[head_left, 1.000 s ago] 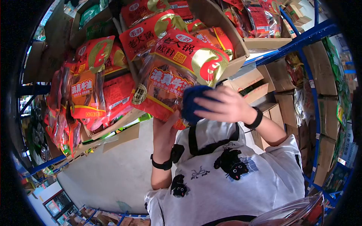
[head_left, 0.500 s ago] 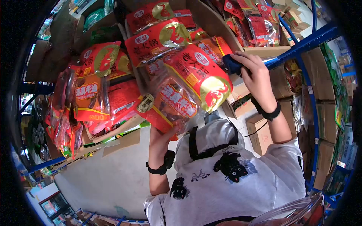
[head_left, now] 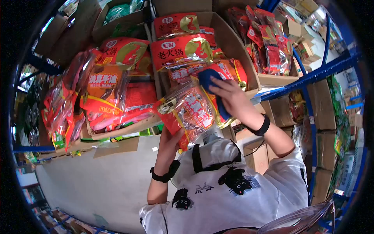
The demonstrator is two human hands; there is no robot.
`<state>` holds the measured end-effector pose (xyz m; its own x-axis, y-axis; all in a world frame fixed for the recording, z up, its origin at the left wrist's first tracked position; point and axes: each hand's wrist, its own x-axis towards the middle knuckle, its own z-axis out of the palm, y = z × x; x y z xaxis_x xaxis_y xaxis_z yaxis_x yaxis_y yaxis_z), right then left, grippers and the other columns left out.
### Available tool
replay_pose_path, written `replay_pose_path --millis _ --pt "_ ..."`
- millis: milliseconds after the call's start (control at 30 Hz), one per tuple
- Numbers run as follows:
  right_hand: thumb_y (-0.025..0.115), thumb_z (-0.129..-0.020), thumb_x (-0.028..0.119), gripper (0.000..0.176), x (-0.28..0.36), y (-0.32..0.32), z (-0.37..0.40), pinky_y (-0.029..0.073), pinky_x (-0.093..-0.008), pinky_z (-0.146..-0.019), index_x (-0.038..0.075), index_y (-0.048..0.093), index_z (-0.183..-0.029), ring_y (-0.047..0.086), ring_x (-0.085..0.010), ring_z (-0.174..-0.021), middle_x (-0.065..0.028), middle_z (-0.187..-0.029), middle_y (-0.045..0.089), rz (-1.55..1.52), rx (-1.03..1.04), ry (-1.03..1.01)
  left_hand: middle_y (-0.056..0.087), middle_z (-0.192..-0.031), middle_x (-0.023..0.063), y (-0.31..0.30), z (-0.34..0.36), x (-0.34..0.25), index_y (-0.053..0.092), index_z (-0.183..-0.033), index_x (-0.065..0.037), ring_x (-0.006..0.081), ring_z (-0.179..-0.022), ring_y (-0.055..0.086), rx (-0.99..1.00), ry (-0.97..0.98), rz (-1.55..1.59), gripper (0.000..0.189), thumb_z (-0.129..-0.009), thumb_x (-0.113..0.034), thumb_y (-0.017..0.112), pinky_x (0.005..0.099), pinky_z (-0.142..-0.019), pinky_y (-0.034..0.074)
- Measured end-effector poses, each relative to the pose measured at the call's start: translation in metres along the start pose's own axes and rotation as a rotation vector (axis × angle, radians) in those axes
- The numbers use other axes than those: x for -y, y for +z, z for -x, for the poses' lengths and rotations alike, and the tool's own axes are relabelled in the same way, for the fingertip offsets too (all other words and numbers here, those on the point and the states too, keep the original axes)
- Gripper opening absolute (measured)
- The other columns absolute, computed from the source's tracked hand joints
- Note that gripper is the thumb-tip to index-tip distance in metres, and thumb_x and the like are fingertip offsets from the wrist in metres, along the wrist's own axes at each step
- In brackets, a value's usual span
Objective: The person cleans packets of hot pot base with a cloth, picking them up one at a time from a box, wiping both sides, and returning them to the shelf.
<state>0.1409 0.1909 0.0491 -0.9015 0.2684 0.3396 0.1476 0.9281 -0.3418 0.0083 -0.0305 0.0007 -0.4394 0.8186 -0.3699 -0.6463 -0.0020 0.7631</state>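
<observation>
A red plastic packet [head_left: 196, 109] with a clear window is held at its lower left end by my left hand [head_left: 170, 142], whose fingers are wrapped round it. My right hand [head_left: 230, 95] presses a dark blue cloth [head_left: 212, 80] against the packet's upper right part. The cloth covers some of the packet's print. Just beyond the held packet, similar red packets [head_left: 181, 48] lie in an open cardboard box [head_left: 233, 43].
More red packets [head_left: 105, 85] fill a box on the left. At the upper right is another box of red packets [head_left: 269, 46]. A blue shelf beam [head_left: 315, 78] runs across the right side, with cardboard boxes [head_left: 325, 150] beyond it. Green packages [head_left: 120, 11] are at the top.
My right hand has moved left with the blue cloth, from beside the packet onto its surface. The cloth now lies spread over part of the packet. The view has shifted slightly.
</observation>
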Motion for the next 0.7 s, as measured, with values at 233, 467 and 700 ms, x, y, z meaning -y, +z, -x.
replay_pose_path --millis 233,467,700 --pt "0.053 -0.069 -0.004 0.037 -0.056 -0.033 -0.009 0.046 -0.0394 -0.086 0.003 0.064 -0.103 0.057 -0.0349 -0.097 -0.0176 -0.108 0.061 0.086 0.181 0.163 0.047 -0.127 0.0096 0.001 -0.004 -0.002 0.029 -0.134 -0.001 0.016 -0.113 0.05 0.058 0.083 -0.014 0.054 -0.088 -0.006 0.057 0.0311 -0.093 0.044" --pt "0.053 -0.069 -0.004 0.037 0.028 -0.051 -0.078 0.042 -0.0394 -0.089 0.004 0.061 -0.104 0.056 -0.032 -0.098 -0.0135 -0.104 0.062 -0.148 -0.008 -0.228 0.047 -0.127 0.0088 -0.013 -0.015 0.019 0.03 -0.135 -0.003 0.0164 -0.113 0.05 0.123 0.18 -0.007 0.051 -0.089 -0.002 0.053 0.0316 -0.094 0.044" --pt "0.056 -0.067 -0.005 0.045 0.076 0.0 -0.073 0.042 -0.0394 -0.093 0.011 0.062 -0.109 0.05 -0.0289 -0.106 -0.0044 -0.116 0.058 -0.068 0.217 -0.392 0.051 -0.121 0.0089 -0.012 -0.015 0.033 0.032 -0.13 -0.002 0.0141 -0.11 0.051 0.06 0.259 -0.058 0.048 -0.088 -0.004 0.056 0.0287 -0.092 0.043"
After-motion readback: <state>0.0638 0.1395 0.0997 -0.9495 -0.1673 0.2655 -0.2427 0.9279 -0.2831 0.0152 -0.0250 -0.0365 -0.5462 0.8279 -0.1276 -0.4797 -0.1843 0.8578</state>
